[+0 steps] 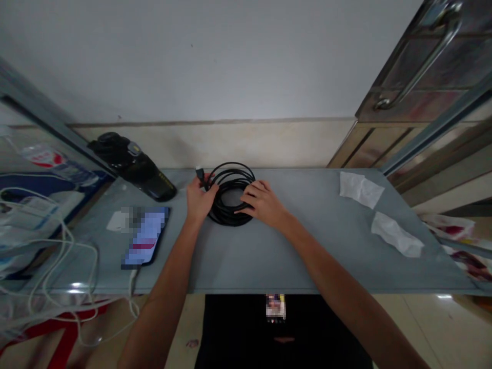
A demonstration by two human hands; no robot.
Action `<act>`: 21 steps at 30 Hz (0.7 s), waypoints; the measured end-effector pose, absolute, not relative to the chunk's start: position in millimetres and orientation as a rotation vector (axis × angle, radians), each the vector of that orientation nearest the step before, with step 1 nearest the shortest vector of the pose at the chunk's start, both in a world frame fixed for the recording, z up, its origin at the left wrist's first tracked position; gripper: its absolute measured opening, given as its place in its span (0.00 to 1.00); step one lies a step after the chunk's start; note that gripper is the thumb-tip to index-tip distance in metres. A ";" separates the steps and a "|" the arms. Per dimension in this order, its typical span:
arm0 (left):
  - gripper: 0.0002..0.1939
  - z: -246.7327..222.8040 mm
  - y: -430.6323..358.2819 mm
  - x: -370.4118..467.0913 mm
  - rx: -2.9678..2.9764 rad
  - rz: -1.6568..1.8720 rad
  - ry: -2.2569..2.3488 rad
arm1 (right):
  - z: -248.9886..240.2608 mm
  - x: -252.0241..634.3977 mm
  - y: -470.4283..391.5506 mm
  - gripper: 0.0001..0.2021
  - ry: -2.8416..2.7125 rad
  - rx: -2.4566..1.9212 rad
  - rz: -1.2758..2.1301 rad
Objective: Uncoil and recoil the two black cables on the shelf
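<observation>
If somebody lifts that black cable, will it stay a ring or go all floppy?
The black cable would probably sag, as its upper loops sit apart and no tie shows. It likely bends springily, since the loops curve smoothly. Its plug might swing, sticking out from the loops.

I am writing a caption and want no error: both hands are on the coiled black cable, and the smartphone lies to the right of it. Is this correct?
Not quite: the smartphone lies to the left of the coiled black cable, as the head view shows. The left hand and right hand are both on it.
</observation>
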State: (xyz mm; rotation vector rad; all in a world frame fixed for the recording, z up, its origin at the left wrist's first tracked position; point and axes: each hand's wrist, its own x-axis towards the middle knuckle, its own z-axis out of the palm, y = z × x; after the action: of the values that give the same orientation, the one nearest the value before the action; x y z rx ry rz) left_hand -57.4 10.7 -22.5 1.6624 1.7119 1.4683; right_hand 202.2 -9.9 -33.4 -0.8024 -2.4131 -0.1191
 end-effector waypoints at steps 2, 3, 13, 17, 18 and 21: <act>0.20 -27.6 11.4 -57.9 1.643 1.421 1.723 | -38.8 204.2 -13.3 0.16 -2.375 -0.829 -0.051; 0.21 -29.9 12.1 -57.8 1.644 1.392 1.724 | -40.6 205.1 -15.3 0.16 -2.370 -0.843 -0.012; 0.28 -41.0 13.2 -56.4 1.651 1.291 1.747 | -43.8 207.1 -20.2 0.24 -2.339 -0.852 0.306; 0.39 -41.0 9.8 -53.9 1.647 1.331 1.744 | -41.0 206.3 -23.1 0.33 -2.388 -0.826 0.326; 0.39 -40.5 9.3 -53.3 1.652 1.331 1.740 | -40.6 206.0 -23.4 0.35 -2.402 -0.822 0.314; 0.39 -38.2 8.8 -51.9 1.654 1.331 1.739 | -41.4 204.9 -22.7 0.37 -2.436 -0.816 0.251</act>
State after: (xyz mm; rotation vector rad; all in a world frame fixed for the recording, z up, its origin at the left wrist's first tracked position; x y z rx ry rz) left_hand -51.9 8.8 -38.2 1.6542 1.7388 1.3313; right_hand 204.9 -22.7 -41.4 -0.8158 -2.4355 0.2506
